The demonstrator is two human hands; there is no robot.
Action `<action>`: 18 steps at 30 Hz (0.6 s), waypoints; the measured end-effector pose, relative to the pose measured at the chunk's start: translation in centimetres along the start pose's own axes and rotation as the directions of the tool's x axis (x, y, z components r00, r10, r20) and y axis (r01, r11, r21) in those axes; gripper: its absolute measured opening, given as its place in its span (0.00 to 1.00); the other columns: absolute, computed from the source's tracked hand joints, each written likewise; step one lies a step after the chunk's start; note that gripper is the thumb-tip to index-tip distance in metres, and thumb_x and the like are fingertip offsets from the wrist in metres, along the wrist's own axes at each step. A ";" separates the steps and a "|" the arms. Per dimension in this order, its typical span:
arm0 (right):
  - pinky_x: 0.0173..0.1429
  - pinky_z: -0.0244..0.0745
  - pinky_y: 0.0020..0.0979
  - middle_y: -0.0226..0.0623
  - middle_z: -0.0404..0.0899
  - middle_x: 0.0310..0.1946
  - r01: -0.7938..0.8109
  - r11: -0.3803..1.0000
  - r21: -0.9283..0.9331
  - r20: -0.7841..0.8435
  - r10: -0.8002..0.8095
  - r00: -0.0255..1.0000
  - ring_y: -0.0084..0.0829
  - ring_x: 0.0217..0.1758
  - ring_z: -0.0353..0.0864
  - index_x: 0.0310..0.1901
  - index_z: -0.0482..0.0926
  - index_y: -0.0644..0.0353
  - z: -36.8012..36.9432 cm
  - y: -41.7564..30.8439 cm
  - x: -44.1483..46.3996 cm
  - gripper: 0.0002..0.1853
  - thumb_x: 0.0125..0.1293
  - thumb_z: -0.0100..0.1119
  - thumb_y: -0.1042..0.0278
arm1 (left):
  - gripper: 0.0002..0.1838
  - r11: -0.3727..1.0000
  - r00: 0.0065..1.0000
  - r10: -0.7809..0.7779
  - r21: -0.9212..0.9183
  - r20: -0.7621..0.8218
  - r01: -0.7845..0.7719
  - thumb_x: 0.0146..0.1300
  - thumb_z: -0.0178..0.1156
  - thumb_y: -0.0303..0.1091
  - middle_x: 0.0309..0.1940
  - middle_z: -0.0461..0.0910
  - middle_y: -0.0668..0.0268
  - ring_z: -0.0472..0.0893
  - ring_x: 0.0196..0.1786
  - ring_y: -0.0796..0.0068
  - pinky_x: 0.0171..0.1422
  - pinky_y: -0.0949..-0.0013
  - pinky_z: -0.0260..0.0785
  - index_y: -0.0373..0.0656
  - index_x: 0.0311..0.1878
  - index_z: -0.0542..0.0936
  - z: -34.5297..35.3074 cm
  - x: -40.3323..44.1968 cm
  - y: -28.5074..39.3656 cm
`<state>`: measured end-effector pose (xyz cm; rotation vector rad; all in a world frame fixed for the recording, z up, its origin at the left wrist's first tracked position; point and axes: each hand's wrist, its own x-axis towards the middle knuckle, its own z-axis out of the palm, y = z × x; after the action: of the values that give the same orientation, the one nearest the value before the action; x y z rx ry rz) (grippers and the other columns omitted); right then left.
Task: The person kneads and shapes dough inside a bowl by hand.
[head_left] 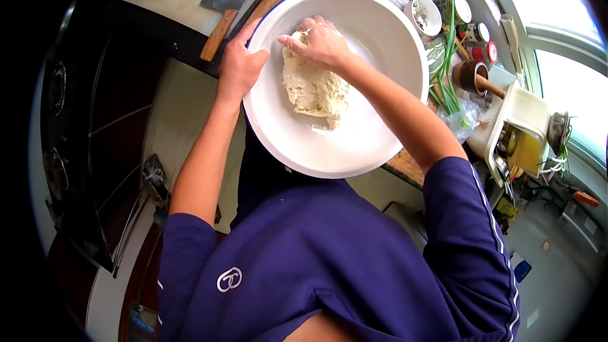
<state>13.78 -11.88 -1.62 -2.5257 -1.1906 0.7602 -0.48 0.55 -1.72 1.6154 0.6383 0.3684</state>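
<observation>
A large white basin (pixel 392 82) with a blue rim holds a rough, pale lump of dough (pixel 311 92). My left hand (pixel 242 68) grips the basin's left rim, its thumb bent near the edge and its other fingers partly hidden. Inside the basin, my right hand (pixel 321 45) is closed over the far end of the dough, with flour or dough stuck to the fingers. Bits of flour lie on the basin floor below the lump.
A cleaver (pixel 220 33) with a wooden handle lies left of the basin. To the right are green onions (pixel 448 82), a white bowl (pixel 423 16), several jars and a wooden mortar (pixel 470 77) with a pestle. A black stove (pixel 73 139) stands at far left.
</observation>
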 end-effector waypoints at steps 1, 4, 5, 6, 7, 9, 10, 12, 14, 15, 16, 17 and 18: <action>0.62 0.69 0.45 0.51 0.73 0.56 0.068 0.998 -0.012 0.054 -0.067 0.996 0.48 0.60 0.72 0.57 0.74 0.57 -1.5 -0.7 -1.4 0.37 0.59 0.54 0.31 | 0.28 1.000 1.000 -0.003 -0.004 0.008 0.003 0.49 0.55 0.28 0.43 0.83 0.56 0.82 0.44 0.70 0.52 0.70 0.71 0.37 0.58 0.75 0.0 0.2 -0.3; 0.67 0.64 0.47 0.43 0.65 0.65 0.221 0.970 -0.099 -0.036 -0.225 0.974 0.45 0.69 0.63 0.61 0.72 0.51 0.4 0.7 -3.4 0.35 0.58 0.59 0.36 | 0.28 1.000 1.000 0.012 -0.008 0.004 -0.012 0.49 0.55 0.27 0.42 0.84 0.56 0.83 0.43 0.69 0.52 0.70 0.72 0.37 0.58 0.76 -0.1 0.2 -0.1; 0.68 0.63 0.47 0.42 0.64 0.65 0.250 0.961 -0.119 -0.090 -0.261 0.961 0.44 0.70 0.62 0.62 0.72 0.50 0.4 0.9 -4.6 0.34 0.59 0.59 0.37 | 0.27 1.000 1.000 0.012 -0.001 0.004 -0.012 0.49 0.55 0.27 0.42 0.84 0.56 0.83 0.43 0.69 0.52 0.70 0.72 0.37 0.57 0.76 -0.1 0.3 -0.2; 0.69 0.62 0.47 0.42 0.63 0.66 0.276 0.950 -0.143 -0.141 -0.296 0.945 0.44 0.70 0.61 0.62 0.72 0.49 0.1 1.4 -5.5 0.34 0.59 0.60 0.38 | 0.27 1.000 1.000 0.012 0.003 0.004 -0.012 0.49 0.55 0.28 0.42 0.84 0.56 0.83 0.43 0.69 0.52 0.70 0.72 0.37 0.57 0.76 -0.1 0.4 -0.4; 0.69 0.64 0.44 0.45 0.68 0.63 0.262 0.962 -0.084 -0.175 -0.273 0.946 0.47 0.67 0.66 0.63 0.71 0.51 -0.5 2.4 -5.9 0.32 0.62 0.59 0.41 | 0.27 1.000 1.000 0.011 0.007 0.003 -0.011 0.50 0.56 0.28 0.42 0.84 0.56 0.83 0.43 0.69 0.52 0.70 0.72 0.37 0.57 0.76 -0.1 0.5 -0.6; 0.63 0.70 0.43 0.51 0.75 0.54 -0.039 0.965 0.258 -0.164 0.083 0.983 0.47 0.60 0.73 0.58 0.73 0.60 -1.2 6.2 -4.2 0.31 0.64 0.56 0.41 | 0.26 0.998 0.999 0.038 0.042 -0.016 -0.037 0.51 0.58 0.30 0.42 0.84 0.56 0.83 0.44 0.69 0.52 0.70 0.72 0.37 0.57 0.76 -0.1 0.4 -0.4; 0.60 0.73 0.43 0.54 0.78 0.49 -0.193 0.888 0.418 -0.110 0.260 0.959 0.47 0.56 0.77 0.56 0.74 0.64 -1.2 7.5 -2.8 0.31 0.65 0.54 0.42 | 0.26 0.997 0.999 0.050 0.061 -0.019 -0.048 0.52 0.59 0.31 0.42 0.84 0.55 0.83 0.44 0.68 0.51 0.70 0.72 0.37 0.57 0.76 0.0 0.3 -0.3; 0.51 0.78 0.43 0.56 0.81 0.39 -0.162 0.971 0.178 -0.135 0.187 0.973 0.47 0.45 0.83 0.48 0.77 0.68 -3.7 6.6 -0.1 0.29 0.68 0.50 0.43 | 0.23 0.997 0.999 0.047 0.057 -0.027 -0.045 0.63 0.57 0.42 0.45 0.83 0.55 0.82 0.48 0.69 0.54 0.71 0.70 0.35 0.56 0.76 0.0 0.3 -0.1; 0.49 0.77 0.43 0.48 0.82 0.38 -0.116 0.993 -0.018 -0.108 0.113 0.988 0.45 0.42 0.84 0.41 0.80 0.63 -3.8 1.5 1.9 0.19 0.68 0.48 0.54 | 0.25 0.998 0.997 0.040 -0.045 -0.070 -0.043 0.69 0.53 0.48 0.46 0.82 0.55 0.81 0.50 0.69 0.55 0.71 0.69 0.34 0.55 0.76 0.1 0.4 -0.3; 0.52 0.76 0.44 0.44 0.82 0.39 0.013 0.994 -0.109 0.174 0.006 0.985 0.42 0.45 0.82 0.38 0.81 0.60 -5.0 -3.0 0.3 0.14 0.63 0.50 0.61 | 0.28 0.998 0.999 0.013 -0.062 -0.034 -0.015 0.74 0.44 0.51 0.48 0.82 0.55 0.79 0.52 0.69 0.57 0.70 0.67 0.33 0.54 0.77 0.2 0.0 1.0; 0.54 0.74 0.45 0.40 0.81 0.40 0.564 0.720 -0.405 0.106 -0.575 0.811 0.42 0.48 0.80 0.36 0.83 0.58 -0.1 -2.1 0.5 0.12 0.58 0.51 0.64 | 0.27 0.998 0.999 0.020 -0.055 -0.046 -0.022 0.74 0.44 0.51 0.47 0.82 0.56 0.79 0.51 0.69 0.57 0.70 0.67 0.33 0.54 0.77 0.2 0.1 0.9; 0.54 0.72 0.44 0.38 0.81 0.41 0.629 0.665 -0.404 0.210 -0.601 0.771 0.43 0.47 0.78 0.32 0.84 0.57 3.1 -3.8 -0.9 0.12 0.58 0.51 0.65 | 0.27 0.998 0.998 0.026 -0.049 -0.058 -0.028 0.74 0.44 0.51 0.46 0.82 0.56 0.79 0.51 0.69 0.57 0.70 0.68 0.33 0.54 0.77 0.2 0.2 0.6; 0.53 0.70 0.42 0.38 0.82 0.37 0.669 0.648 -0.363 0.250 -0.624 0.740 0.44 0.47 0.78 0.27 0.84 0.56 3.9 -5.2 -3.6 0.11 0.57 0.52 0.65 | 0.27 0.998 0.997 0.031 -0.044 -0.067 -0.034 0.74 0.43 0.50 0.46 0.82 0.56 0.79 0.50 0.69 0.56 0.70 0.68 0.34 0.54 0.77 0.2 0.2 0.4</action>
<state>6.39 -11.31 -1.42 -2.0612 -2.3436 0.4625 -0.10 0.46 -1.34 1.5775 0.6503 0.4588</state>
